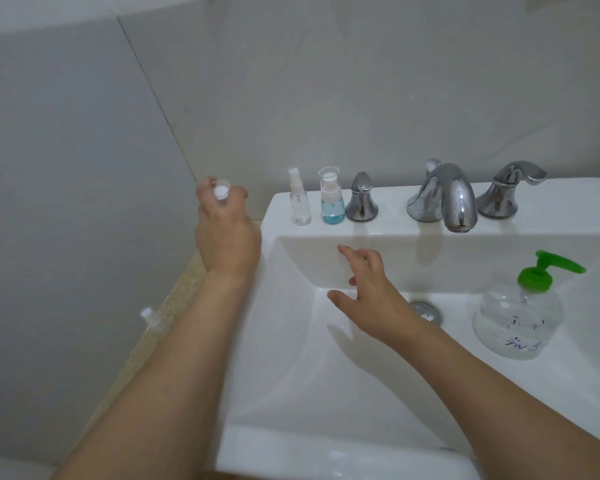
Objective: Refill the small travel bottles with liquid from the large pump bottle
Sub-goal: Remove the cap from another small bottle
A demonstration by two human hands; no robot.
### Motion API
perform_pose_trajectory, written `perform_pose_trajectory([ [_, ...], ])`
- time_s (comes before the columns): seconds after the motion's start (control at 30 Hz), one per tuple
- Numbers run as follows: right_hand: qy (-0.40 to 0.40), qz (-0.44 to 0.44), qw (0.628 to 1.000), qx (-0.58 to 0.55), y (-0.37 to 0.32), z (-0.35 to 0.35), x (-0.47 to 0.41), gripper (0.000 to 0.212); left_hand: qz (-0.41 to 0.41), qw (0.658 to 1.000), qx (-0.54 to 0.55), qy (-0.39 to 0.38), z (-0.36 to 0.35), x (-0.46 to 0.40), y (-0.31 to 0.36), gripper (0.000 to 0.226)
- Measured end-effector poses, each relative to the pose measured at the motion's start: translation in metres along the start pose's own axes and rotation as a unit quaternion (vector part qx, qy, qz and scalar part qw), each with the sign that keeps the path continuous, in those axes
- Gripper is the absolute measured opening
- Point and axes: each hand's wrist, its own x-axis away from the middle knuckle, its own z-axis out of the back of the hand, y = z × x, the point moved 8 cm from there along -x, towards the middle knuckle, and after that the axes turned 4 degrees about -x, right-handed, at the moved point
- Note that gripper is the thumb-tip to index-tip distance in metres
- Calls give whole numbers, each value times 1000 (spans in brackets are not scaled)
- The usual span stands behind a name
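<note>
Head view: we look down on a white sink (326, 393) with both our forearms reaching in.
Sink: its back ledge carries the taps and two of the small bottles; we treat the basin as the safe place for any drips when we fill.
Pump bottle: the large pump bottle (520, 317), clear with a green pump head, stands upright on the right of the sink, well apart from both hands, spout pointing right; we judge it needs turning or bringing close before we press.
Left hand: our left hand (227, 233) is raised beside the sink's left edge and grasps a small bottle with a white cap (221, 192), fingers curled round it; the bottle's body is hidden by the hand and blurred, so we can only guess that the cap is on.
Right hand: our right hand (368, 292) hovers over the basin, fingers spread and relaxed, holding nothing.
Step in hand: we judge we are bringing a travel bottle to be opened; the free right hand should take off the cap while the left keeps the bottle upright over the basin.
Ledge bottles: a clear spray bottle (300, 202) and a blue-liquid bottle (332, 199) stand upright side by side, just left of the left tap handle (361, 202).
Counter bottle: another small white-capped bottle (151, 320) rests on the speckled counter (177, 299) left of the sink, partly hidden by our left forearm.
</note>
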Motion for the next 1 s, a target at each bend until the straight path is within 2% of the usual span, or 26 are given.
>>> perform_pose_trajectory([
  [0.17,3,5,1000,2,-2,2,-1,71,-122,990,36,54,24,25,51,36],
  [0.3,14,16,1000,-7,-3,3,-3,74,-176,979,99,17,23,45,74,37],
  [0.43,46,29,999,3,-4,10,-5,79,-131,967,218,-26,19,53,71,34],
  [0.53,57,31,998,15,-5,14,-4,79,-90,949,279,-113,2,59,62,37],
  [0.7,23,19,1000,3,-5,8,-4,74,31,873,396,-284,-30,66,51,28],
  [0.77,-9,-1,1000,4,-2,3,-3,62,29,851,395,-344,-39,71,54,26],
  [0.87,-46,-34,998,28,6,-3,-1,39,8,843,358,-402,-45,79,59,22],
  [1.0,-66,-54,996,27,12,-6,1,29,12,841,322,-435,-50,82,55,16],
])
